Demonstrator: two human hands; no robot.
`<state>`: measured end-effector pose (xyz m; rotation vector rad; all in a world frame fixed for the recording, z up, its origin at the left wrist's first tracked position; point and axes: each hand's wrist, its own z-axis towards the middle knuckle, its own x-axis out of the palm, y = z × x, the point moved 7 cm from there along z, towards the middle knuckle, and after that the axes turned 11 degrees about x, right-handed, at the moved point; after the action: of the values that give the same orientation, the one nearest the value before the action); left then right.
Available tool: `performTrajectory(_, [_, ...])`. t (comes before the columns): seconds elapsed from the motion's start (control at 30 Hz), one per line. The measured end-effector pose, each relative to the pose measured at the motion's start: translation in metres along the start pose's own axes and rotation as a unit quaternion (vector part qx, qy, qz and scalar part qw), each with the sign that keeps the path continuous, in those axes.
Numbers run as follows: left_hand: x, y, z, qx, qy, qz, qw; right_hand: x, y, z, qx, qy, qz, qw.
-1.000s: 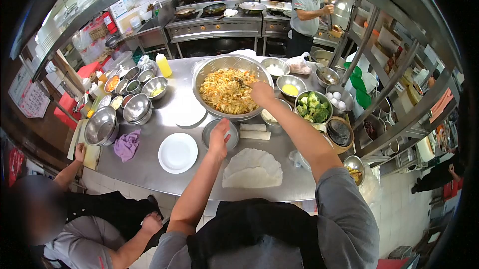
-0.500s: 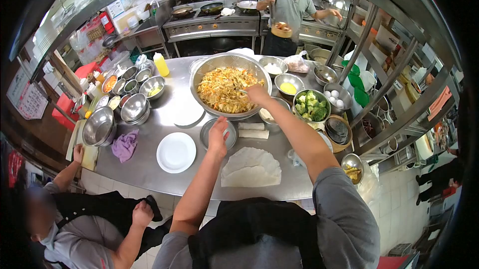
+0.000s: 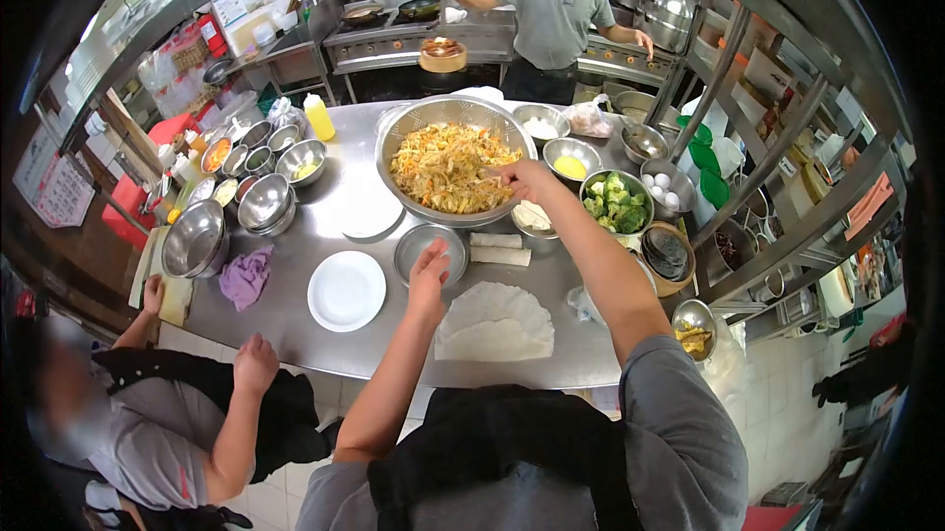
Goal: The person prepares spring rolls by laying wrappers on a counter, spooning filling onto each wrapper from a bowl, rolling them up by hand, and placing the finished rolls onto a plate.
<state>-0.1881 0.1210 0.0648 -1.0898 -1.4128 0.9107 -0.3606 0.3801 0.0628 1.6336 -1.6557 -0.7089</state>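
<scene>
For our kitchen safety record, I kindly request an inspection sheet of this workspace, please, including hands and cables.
Surface: steel table, bare patches visible.
Job's things: colander with shredded filling; pale wrapper sheet; two pale rolls.
Clutter: purple cloth and metal bowls at left.
Hands: left hand, open, over a shallow bowl; right hand at the filling, grip unclear.
Cables: nothing seen.
Surroundings: stove beyond the table; co-worker opposite, another co-worker at left.
</scene>
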Motion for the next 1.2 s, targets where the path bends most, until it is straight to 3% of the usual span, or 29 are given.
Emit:
performTrajectory(0.23, [-0.065, 0.038, -0.053, 0.02, 0.007, 0.073, 0.997, -0.016, 0.035, -0.049, -0.091, -0.114, -0.024, 0.989])
performTrajectory(0.33, [-0.095, 0.06, -0.072, 0.018, -0.006, 0.126, 0.992, -0.013, 0.03, -0.054, -0.1, -0.155, -0.107, 0.977])
performTrajectory(0.43, [-0.123, 0.095, -0.082, 0.02, -0.002, 0.186, 0.982, -0.014, 0.013, -0.055, -0.025, -0.131, -0.08, 0.988])
performTrajectory(0.53, [-0.126, 0.106, -0.087, 0.095, 0.028, 0.37, 0.924, -0.005, 0.015, -0.076, -0.009, -0.118, -0.098, 0.988])
performTrajectory(0.6, [-0.122, 0.106, -0.09, 0.165, 0.045, 0.489, 0.855, -0.001, 0.017, -0.08, -0.023, -0.113, -0.099, 0.988])
performTrajectory(0.67, [-0.107, 0.095, -0.094, 0.176, 0.025, 0.532, 0.828, -0.012, 0.017, -0.062, -0.045, -0.1, -0.092, 0.99])
performTrajectory(0.8, [-0.091, 0.089, -0.093, 0.17, 0.002, 0.585, 0.793, -0.009, 0.025, -0.112, -0.068, -0.067, -0.138, 0.986])
performTrajectory(0.87, [-0.085, 0.087, -0.093, 0.172, 0.001, 0.591, 0.788, -0.014, 0.014, -0.134, -0.048, 0.0, -0.119, 0.992])
performTrajectory(1.0, [-0.082, 0.089, -0.094, 0.202, 0.003, 0.597, 0.777, -0.017, -0.028, -0.191, -0.076, -0.003, -0.171, 0.982])
performTrajectory(1.03, [-0.082, 0.09, -0.093, 0.208, 0.006, 0.594, 0.777, -0.01, -0.04, -0.209, -0.019, 0.023, -0.186, 0.982])
performTrajectory(1.07, [-0.083, 0.091, -0.093, 0.21, 0.01, 0.592, 0.778, -0.019, -0.063, -0.2, -0.062, 0.033, -0.22, 0.973])
performTrajectory(1.2, [-0.081, 0.087, -0.094, 0.216, 0.02, 0.585, 0.782, -0.021, -0.157, -0.202, 0.052, 0.053, -0.215, 0.974])
